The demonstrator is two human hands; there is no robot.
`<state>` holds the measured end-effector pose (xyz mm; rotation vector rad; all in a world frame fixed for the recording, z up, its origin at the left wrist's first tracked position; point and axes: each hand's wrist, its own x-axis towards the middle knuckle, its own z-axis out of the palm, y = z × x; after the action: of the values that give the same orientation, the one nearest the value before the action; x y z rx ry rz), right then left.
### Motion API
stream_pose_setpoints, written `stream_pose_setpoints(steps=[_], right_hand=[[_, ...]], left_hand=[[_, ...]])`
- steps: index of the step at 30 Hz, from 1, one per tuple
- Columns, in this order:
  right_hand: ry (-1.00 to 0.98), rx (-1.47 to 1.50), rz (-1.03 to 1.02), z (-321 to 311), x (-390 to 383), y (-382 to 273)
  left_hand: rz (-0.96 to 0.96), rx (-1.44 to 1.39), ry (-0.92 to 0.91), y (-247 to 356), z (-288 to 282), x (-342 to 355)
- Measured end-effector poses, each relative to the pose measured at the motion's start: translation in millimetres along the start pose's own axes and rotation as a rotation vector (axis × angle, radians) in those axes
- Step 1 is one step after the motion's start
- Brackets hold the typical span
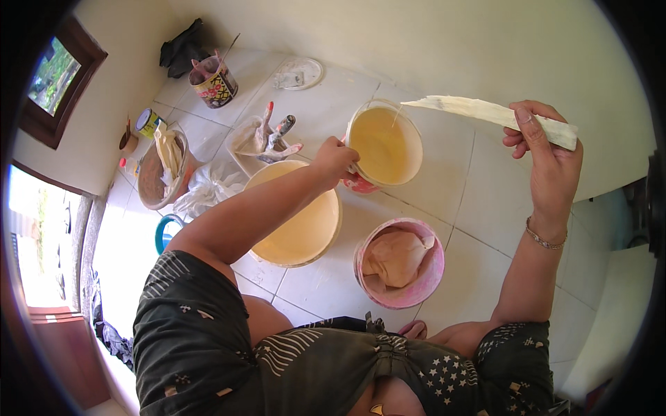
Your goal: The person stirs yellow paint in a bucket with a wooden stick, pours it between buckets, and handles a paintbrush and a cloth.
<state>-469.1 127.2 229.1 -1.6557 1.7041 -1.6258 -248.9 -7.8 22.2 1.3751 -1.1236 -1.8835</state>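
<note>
My left hand [336,163] is closed on the rim of a pale bucket [417,154], which is tilted and has yellow liquid paint inside. Raised at the right, my right hand [544,139] grips one end of a flat wooden stick [465,107]. Cream paint coats the stick, and its far tip reaches over the bucket's upper right rim. Below my left forearm stands a wide tub [337,225] of cream-yellow paint, partly hidden by the arm. A pink-stained bucket [436,277] nearer to me holds a crumpled, cream-coloured skin or cloth; which one I cannot tell.
Paint brushes lie in a whitish tray [239,149] behind the tub. Left of it are a clear plastic bag [208,186], a brown basin [149,184] and a blue-rimmed container [161,232]. A printed paint can [215,90] and a white lid [316,71] are farther back, near the wall.
</note>
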Motion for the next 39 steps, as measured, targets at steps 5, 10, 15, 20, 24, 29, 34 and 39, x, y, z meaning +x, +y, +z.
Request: stream_pose_setpoints(steps=[5,10,15,20,24,29,34,39], right_hand=[[0.028,-0.06,-0.042,2,-4,-8],[-0.104,-0.048,0.055,22,-5,23],[-0.376,-0.362,0.294,71,-27,120],[-0.215,-0.193,0.07,101,-70,191],[-0.365,0.022,0.199,108,-75,171],[-0.605,-0.205,0.147,88,-53,161],[-0.362,-0.242,0.112,83,-44,173],[-0.335,-0.074,-0.017,115,-71,167]], left_hand=[[0.016,0.058,-0.013,2,5,1],[0.026,0.133,-0.003,3,4,4],[0.041,0.188,-0.066,9,13,-2],[0.1,0.191,-0.19,3,8,-1],[0.085,0.197,-0.147,3,1,7],[0.06,0.212,-0.117,9,1,10],[0.04,0.222,-0.148,13,2,8],[0.081,0.254,-0.194,9,3,7]])
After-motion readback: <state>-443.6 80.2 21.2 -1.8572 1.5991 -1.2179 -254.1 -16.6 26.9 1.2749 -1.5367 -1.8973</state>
